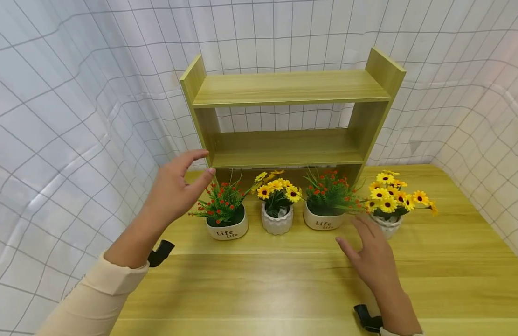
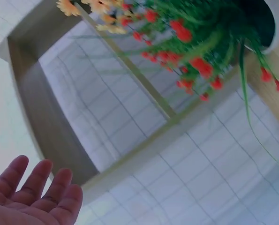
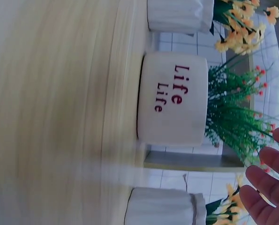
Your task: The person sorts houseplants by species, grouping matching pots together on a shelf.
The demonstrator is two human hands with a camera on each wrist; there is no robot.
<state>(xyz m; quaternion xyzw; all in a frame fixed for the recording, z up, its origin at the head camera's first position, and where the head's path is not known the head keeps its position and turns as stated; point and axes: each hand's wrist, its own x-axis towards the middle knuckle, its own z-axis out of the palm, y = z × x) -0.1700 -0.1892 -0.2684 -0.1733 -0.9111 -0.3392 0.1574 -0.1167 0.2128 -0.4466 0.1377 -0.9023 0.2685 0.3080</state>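
Grid-lined fabric [image 1: 275, 39] was hung behind the wooden table [image 1: 259, 284]. Toward its rear edge, the left "Life" pot [image 1: 227, 230] and right "Life" pot [image 1: 323, 221] were stood upright, long axes roughly along that edge, lettering turned toward the front edge. The left hand [image 1: 175, 186] was held raised, empty and wide; the right hand [image 1: 371, 256] was spread too, seemingly empty.
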